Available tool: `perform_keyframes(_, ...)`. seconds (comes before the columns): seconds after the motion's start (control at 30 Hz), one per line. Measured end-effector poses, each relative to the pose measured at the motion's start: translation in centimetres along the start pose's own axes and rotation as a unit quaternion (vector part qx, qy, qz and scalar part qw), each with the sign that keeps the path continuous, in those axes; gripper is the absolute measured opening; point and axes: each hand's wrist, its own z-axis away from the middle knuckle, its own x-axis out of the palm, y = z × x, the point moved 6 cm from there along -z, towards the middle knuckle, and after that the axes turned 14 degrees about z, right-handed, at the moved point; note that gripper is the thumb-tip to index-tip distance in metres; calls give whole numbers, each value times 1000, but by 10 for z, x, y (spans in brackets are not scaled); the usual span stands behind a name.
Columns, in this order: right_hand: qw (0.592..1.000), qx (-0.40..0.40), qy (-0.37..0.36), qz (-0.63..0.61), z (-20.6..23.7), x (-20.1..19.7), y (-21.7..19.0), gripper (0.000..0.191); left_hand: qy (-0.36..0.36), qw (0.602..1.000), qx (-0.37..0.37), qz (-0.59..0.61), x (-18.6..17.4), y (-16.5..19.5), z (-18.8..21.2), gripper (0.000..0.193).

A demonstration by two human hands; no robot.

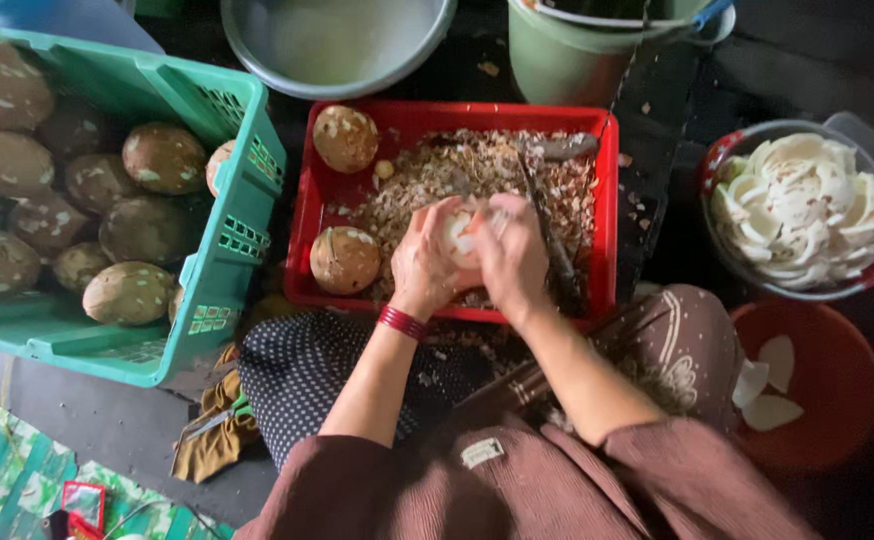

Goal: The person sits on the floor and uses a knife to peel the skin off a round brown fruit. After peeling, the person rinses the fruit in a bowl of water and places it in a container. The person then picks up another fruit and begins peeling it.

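**White coconut flesh, slippery in both hands over the red tray**

White and half-peeled, the coconut piece [460, 232] sits between my palms, directly above the red tray [307, 200]. My left hand [425, 262] cups it from one side, fingers curled tight around it; my right hand [513, 258] closes over the other side, fingers wrapped on the same piece. Whether my right hand also grips a blade I cannot tell, since my own knuckles cover that spot.

The risk I judge greatest is slipping. The flesh looks wet and smooth, and if my grip loosens the piece would drop into the brown shavings [477, 165] heaped in the tray and get dirty. If there is an edge under my right fingers, a slip would send it toward my left thumb, which lies right against the piece.

Two unpeeled coconuts [345, 259] rest in the tray's near and far corners on the green crate's side; a bump from my left elbow could roll the near one. A dark tool [557, 255] lies in the tray just beyond my right hand, close enough to catch my knuckles. The bowl of white slices [802, 210] stands well beyond the tray's other side, so carrying a slick piece there invites a drop.
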Motion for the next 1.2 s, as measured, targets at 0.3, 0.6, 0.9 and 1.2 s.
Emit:
perform_keyframes(0.3, 981, -121, 102, 113, 15, 8, 17, 33, 20, 998, 38, -48, 4, 8, 7, 65)
perform_keyframes(0.6, 965, 206, -93, -131, -5, 22, 69, 44, 106, 988, 92, -59, 2, 18, 15, 95)
perform_keyframes(0.9, 997, 18, -54, -48, 0, 1, -4, 44, 80, 993, 86, -22, 0, 1, 4, 96)
perform_keyframes(1.2, 936, 211, -129, -252, 4, 7, 40, 34, -11, 997, -66, -28, 8, 2, 7, 98)
